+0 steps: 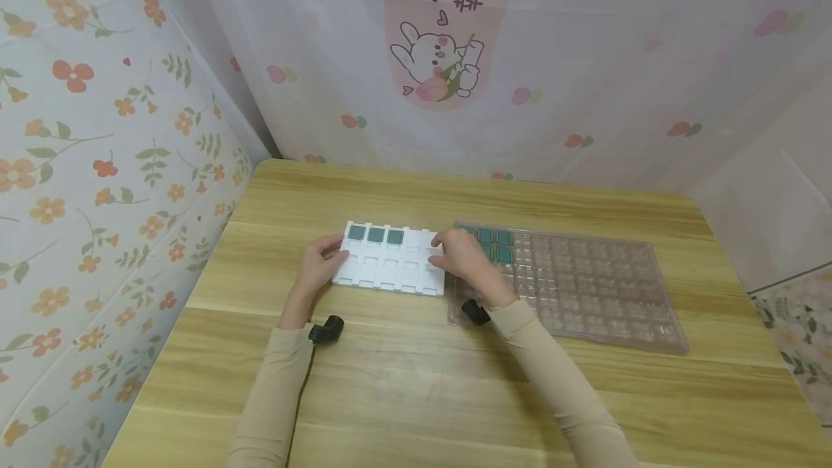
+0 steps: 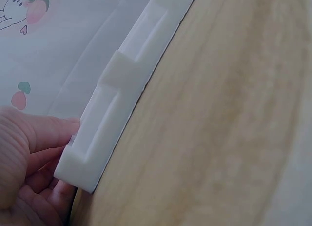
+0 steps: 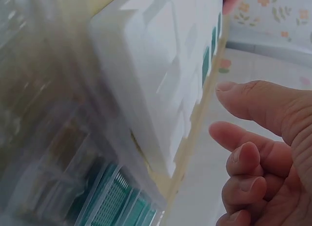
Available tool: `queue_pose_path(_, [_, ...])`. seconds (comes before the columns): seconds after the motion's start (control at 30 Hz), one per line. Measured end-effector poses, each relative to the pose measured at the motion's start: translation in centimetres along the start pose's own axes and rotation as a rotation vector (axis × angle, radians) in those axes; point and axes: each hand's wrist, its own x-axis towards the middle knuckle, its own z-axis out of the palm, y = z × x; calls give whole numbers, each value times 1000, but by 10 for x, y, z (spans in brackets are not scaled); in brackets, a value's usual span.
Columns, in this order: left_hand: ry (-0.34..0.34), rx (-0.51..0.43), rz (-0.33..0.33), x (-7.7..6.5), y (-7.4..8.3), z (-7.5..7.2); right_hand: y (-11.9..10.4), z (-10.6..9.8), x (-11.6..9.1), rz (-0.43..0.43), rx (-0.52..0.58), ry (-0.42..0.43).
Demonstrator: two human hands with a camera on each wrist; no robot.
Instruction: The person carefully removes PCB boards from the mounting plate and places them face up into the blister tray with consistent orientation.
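A white plastic tray (image 1: 390, 273) with rows of shallow pockets lies on the table. Three green square chips (image 1: 375, 235) sit along its far row from the left. My left hand (image 1: 317, 262) pinches the tray's left end; the left wrist view shows the thumb on the tray's rim. Over the right end, my right hand (image 1: 464, 258) has thumb and forefinger apart. Nothing is between them in the right wrist view, where the other fingers (image 3: 243, 189) are curled. Beside the white tray is a clear plastic tray (image 1: 604, 295), with several green chips (image 1: 503, 255) at its far left corner, partly behind my right hand.
The wooden table (image 1: 390, 381) carries both trays. A printed curtain (image 1: 585, 56) hangs behind it and a floral one (image 1: 84, 201) at the left. Black wrist devices (image 1: 327, 329) are strapped at my sleeves.
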Motion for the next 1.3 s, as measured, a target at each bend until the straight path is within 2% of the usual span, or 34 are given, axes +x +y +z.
queue_pose_path(0.27, [2,19,-3,-1,0,0,-7,4,6,-20,-26,-4])
queue_pose_path(0.57, [0,-5,-12,0,0,0,-17,7,13,-6,-27,8])
queue_pose_path(0.93, [0,4,-19,0,0,0,-24,15,22,-59,-88,44])
queue_pose_path(1.3, [7,-2,-2,1,-2,0,-30,22,31,-10,-49,8])
